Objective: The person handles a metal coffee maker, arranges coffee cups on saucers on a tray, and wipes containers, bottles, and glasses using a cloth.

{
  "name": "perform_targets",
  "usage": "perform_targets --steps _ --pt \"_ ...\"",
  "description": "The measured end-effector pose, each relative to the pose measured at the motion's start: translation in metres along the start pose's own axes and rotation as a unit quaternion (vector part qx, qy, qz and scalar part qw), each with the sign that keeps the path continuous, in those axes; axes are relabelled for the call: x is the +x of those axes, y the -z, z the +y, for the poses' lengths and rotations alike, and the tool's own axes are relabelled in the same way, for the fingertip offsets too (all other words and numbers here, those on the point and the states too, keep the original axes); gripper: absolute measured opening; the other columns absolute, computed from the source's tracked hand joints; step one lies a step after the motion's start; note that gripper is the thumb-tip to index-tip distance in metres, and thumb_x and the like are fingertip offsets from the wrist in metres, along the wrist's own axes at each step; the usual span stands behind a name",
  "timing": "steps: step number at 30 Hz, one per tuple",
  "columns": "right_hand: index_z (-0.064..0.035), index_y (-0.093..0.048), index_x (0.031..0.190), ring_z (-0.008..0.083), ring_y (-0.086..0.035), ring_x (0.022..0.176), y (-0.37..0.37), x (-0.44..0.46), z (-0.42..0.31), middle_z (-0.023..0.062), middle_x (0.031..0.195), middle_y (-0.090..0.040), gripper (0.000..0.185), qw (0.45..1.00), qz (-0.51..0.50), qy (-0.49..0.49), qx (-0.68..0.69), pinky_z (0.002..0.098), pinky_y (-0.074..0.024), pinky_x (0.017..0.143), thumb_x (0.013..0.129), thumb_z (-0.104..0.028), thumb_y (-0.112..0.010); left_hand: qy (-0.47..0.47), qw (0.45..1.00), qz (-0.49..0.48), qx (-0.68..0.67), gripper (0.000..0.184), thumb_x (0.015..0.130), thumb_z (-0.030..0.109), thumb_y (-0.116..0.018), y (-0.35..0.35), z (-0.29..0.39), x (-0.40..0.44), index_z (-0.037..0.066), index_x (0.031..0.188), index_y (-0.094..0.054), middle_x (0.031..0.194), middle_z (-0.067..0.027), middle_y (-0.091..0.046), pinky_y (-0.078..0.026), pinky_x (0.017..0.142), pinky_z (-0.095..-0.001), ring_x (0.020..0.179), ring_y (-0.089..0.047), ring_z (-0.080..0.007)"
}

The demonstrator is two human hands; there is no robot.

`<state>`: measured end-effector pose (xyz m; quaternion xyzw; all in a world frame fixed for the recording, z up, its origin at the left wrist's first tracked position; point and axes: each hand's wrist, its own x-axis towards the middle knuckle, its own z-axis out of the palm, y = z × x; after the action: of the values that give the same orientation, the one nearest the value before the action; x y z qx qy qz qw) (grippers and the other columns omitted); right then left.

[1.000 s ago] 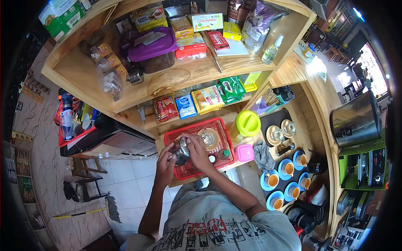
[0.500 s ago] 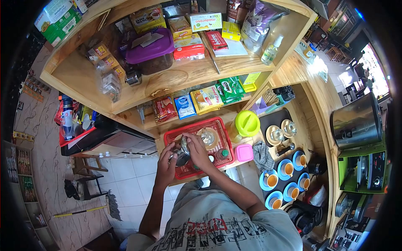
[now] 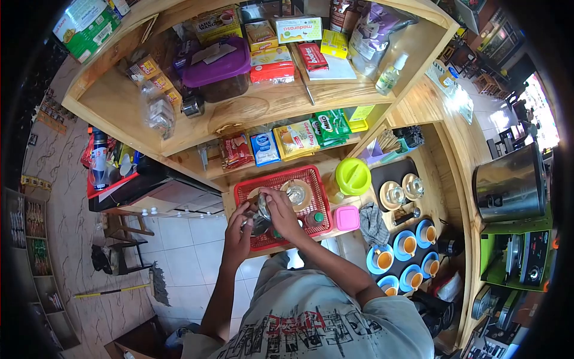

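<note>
Spanning the top, the shelf (image 3: 257, 113) carries a purple-lidded tub (image 3: 218, 63) and packets (image 3: 294, 140). Below sits the red basket (image 3: 324, 200), with a lime-lidded jug (image 3: 354, 176) to its right. Over the basket's left part, the right hand (image 3: 280, 209) and left hand (image 3: 238, 236) grasp a shiny vessel (image 3: 262, 224) between them, its exact kind hard to make out. Just right of the basket is a pink box (image 3: 347, 218). Inside, a tan saucer (image 3: 308, 195) bears a glass (image 3: 295, 194); nearer the person is a green-capped bottle (image 3: 314, 218).
</note>
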<state>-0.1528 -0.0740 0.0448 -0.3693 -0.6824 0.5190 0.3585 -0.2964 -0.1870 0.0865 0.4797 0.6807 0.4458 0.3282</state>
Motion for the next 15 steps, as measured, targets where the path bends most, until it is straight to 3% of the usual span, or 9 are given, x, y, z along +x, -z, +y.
perform_targets --steps 5,15 --pt "-0.0084 -0.061 0.140 0.0382 -0.056 0.124 -0.001 -0.001 0.000 0.0208 0.129 -0.059 0.034 1.000 -0.010 0.003 0.000 0.0446 -0.0418 0.109 0.112 -0.021 -0.046 -0.002 1.000 0.014 0.018 0.022 0.108 0.014 -0.054 0.001 0.008 -0.005 -0.006 0.103 -0.059 0.154 -0.0206 -0.053 -0.039 0.117 -0.0407 0.144 -0.050 -0.0343" --pt "-0.0102 -0.061 0.140 0.0379 -0.056 0.120 0.002 -0.004 -0.001 0.0203 0.126 -0.059 0.035 1.000 -0.006 0.006 0.002 0.0447 -0.0423 0.108 0.112 -0.024 -0.045 -0.013 0.998 -0.008 0.069 0.020 0.109 0.014 -0.050 0.003 0.011 -0.008 -0.004 0.106 -0.060 0.159 -0.0187 -0.049 -0.028 0.125 -0.0476 0.156 -0.032 -0.0404"
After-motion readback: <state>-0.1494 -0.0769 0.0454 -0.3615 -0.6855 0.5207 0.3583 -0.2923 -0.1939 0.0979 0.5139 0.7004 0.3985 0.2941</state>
